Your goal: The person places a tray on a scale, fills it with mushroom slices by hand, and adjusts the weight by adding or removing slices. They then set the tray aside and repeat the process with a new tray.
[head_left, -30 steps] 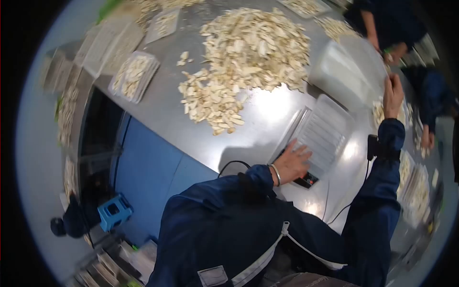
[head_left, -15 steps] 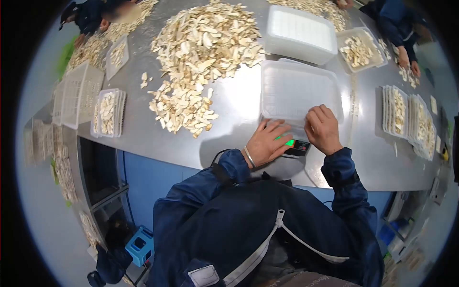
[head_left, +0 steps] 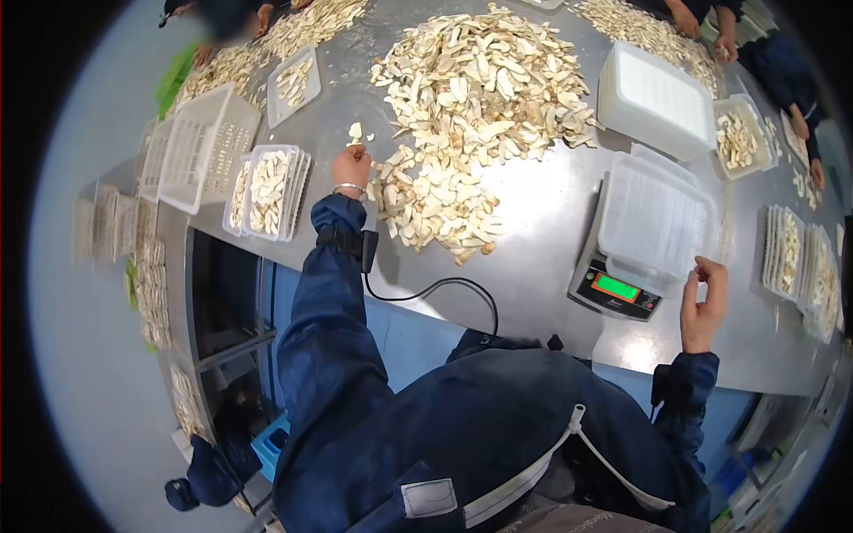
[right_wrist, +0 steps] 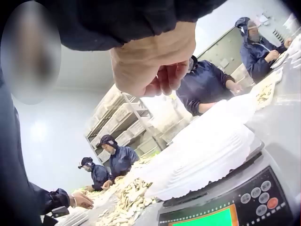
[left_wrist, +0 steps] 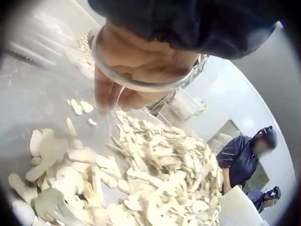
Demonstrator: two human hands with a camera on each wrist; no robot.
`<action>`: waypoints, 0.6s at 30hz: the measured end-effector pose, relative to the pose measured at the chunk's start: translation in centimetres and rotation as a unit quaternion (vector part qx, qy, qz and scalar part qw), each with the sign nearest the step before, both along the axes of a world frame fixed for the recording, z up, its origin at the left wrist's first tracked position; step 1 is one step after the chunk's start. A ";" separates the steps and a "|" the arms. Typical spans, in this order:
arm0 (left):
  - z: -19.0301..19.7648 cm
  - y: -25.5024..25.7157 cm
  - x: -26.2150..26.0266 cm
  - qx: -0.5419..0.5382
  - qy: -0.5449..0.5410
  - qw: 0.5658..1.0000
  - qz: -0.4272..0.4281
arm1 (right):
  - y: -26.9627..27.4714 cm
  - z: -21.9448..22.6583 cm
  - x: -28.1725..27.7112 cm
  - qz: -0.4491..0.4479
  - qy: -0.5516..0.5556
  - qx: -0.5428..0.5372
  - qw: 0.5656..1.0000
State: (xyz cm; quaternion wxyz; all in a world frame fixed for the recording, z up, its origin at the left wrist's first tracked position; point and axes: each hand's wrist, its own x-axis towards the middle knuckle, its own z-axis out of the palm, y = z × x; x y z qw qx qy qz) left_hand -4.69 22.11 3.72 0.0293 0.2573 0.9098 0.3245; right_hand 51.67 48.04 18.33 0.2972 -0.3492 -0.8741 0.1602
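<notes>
Beside the loose slices [head_left: 355, 132], my left hand [head_left: 351, 169] reaches over the steel table, left of the big pile of pale slices [head_left: 489, 80]. In the left wrist view the left hand [left_wrist: 124, 70] has its fingers pointing down near the table; nothing shows in them. A clear ribbed tray [head_left: 657, 222] lies on a scale [head_left: 613, 298] with a lit green display. My right hand [head_left: 705, 306] hovers by the tray's near right corner, fingers loosely bent. The right wrist view shows the right hand [right_wrist: 153, 66] above the tray [right_wrist: 207, 160], holding nothing visible.
Filled trays stand at left [head_left: 271, 186] and right [head_left: 784, 253]. A white basket [head_left: 200, 147] and a small tray [head_left: 293, 86] are at the far left. Behind the scale sits a stack of lidded white trays [head_left: 662, 89]. A black cable [head_left: 435, 286] crosses the near edge; other people work around the table.
My left hand has left the scale and moved left to the loose slices, uncovering the display. My right hand has come back from the far right to the tray's near corner. The view has shifted.
</notes>
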 end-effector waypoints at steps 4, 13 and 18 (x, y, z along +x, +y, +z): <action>-3.1 1.7 -5.2 -0.090 0.080 0.992 -0.043 | -3.3 0.7 -1.3 -0.041 -0.019 0.002 0.999; -7.7 4.0 -8.0 -0.156 0.155 0.972 -0.083 | -7.5 2.0 -1.4 -0.127 -0.086 -0.032 0.988; -4.2 6.0 -7.0 -0.038 -0.098 0.986 -0.127 | -7.2 2.0 -2.0 -0.118 -0.075 -0.040 0.989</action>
